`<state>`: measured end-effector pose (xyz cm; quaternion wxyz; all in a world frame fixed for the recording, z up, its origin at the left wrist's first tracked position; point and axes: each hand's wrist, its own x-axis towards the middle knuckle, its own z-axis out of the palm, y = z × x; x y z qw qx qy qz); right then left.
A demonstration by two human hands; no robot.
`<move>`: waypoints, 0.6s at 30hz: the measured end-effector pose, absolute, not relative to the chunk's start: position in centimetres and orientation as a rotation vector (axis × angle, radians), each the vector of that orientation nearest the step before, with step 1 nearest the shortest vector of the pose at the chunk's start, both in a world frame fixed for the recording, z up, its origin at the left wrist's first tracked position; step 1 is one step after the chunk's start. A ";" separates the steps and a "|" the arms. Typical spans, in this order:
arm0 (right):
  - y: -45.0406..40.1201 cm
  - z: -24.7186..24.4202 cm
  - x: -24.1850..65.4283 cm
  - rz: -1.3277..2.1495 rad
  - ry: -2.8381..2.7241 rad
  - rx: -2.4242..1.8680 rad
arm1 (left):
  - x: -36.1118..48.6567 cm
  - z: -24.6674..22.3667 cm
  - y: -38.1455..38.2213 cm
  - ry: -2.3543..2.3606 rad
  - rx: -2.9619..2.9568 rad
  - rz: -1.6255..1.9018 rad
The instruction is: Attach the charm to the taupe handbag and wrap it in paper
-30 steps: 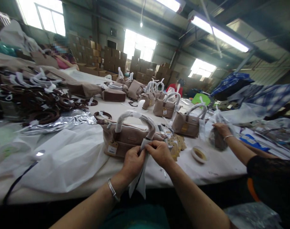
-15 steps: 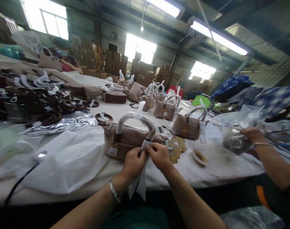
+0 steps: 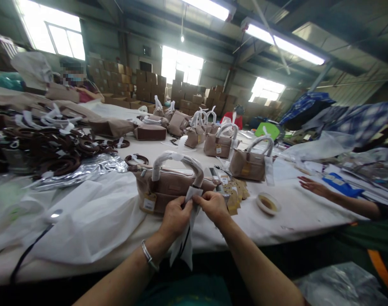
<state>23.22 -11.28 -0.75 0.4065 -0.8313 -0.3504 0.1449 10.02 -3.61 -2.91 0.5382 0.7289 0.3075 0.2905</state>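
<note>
A taupe handbag [image 3: 168,187] stands upright on the table in front of me, its arched handles [image 3: 177,158] covered in clear wrapping. A tag [image 3: 149,203] hangs at its left front. At the base of the right handle end, my left hand [image 3: 177,216] pinches a strip of white wrapping paper [image 3: 186,246]. My right hand [image 3: 214,207] grips the same strip from the other side, close to the left. Below both hands the strip's loose ends hang past the table edge, with a dark line along them.
More wrapped handbags [image 3: 247,165] stand behind. A tape roll [image 3: 268,204] and brown tags [image 3: 236,193] lie to the right. Coiled brown straps [image 3: 58,163] and white sheeting [image 3: 92,212] cover the left. A co-worker's hand [image 3: 315,186] reaches in near a blue packet [image 3: 342,183].
At right, the co-worker's hand no longer holds the clear plastic bag; it is now stretched out lower over the table. My hands keep their grip, with the paper strip slightly shifted.
</note>
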 end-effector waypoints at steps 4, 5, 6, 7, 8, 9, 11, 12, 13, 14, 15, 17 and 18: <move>-12.5 -2.4 23.8 0.544 -0.837 -1.947 | 9.9 -2.9 -3.2 0.719 1.571 0.628; -12.9 -2.9 23.9 0.596 -0.811 -1.893 | 9.9 -3.0 -3.1 0.715 1.540 0.617; -13.3 -3.3 24.0 0.634 -0.780 -1.838 | 9.9 -3.1 -3.0 0.709 1.516 0.610; -13.7 -3.7 24.0 0.662 -0.746 -1.782 | 9.9 -3.2 -2.9 0.700 1.496 0.605; -13.9 -3.9 24.0 0.682 -0.715 -1.729 | 10.0 -3.3 -2.9 0.690 1.470 0.600; -14.0 -4.0 23.8 0.697 -0.693 -1.677 | 10.1 -3.4 -2.9 0.680 1.437 0.596; -13.9 -3.7 23.4 0.731 -0.691 -1.590 | 10.3 -3.7 -2.8 0.663 1.359 0.588; -13.6 -3.4 23.0 0.748 -0.702 -1.564 | 10.4 -3.8 -2.8 0.657 1.325 0.585; -13.2 -3.1 22.7 0.757 -0.712 -1.552 | 10.5 -3.9 -2.7 0.655 1.299 0.582; -12.9 -2.7 22.3 0.758 -0.718 -1.549 | 10.5 -3.9 -2.7 0.658 1.283 0.580; -12.5 -2.4 21.9 0.755 -0.714 -1.546 | 10.5 -3.9 -2.6 0.662 1.275 0.577; -11.8 -2.0 21.4 0.743 -0.691 -1.528 | 10.3 -4.0 -2.6 0.649 1.246 0.572; -11.6 -1.9 21.2 0.739 -0.675 -1.512 | 10.0 -4.0 -2.7 0.629 1.217 0.569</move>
